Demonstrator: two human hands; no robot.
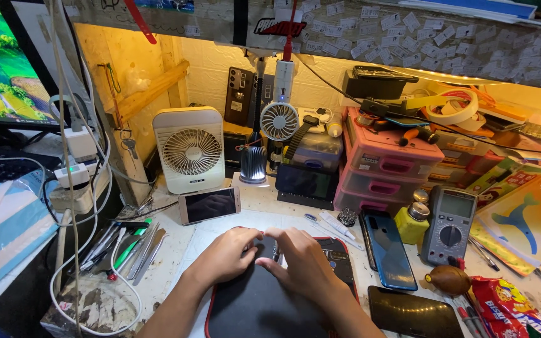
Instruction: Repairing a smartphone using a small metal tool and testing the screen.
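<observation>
My left hand [226, 255] and my right hand [302, 263] meet over a dark work mat with a red edge [264, 307]. Both hands grip a small dark phone [269, 245], mostly hidden under the fingers. A dark opened phone body [339, 260] lies partly under my right hand at the mat's right side.
A white phone [209, 204] leans by a cream desk fan [190, 150]. A blue phone [386, 249], a black phone [414, 313], a multimeter [449, 225], a yellow bottle [413, 220] and pink drawers [386, 166] stand right. Tweezers and tools [129, 247] lie left.
</observation>
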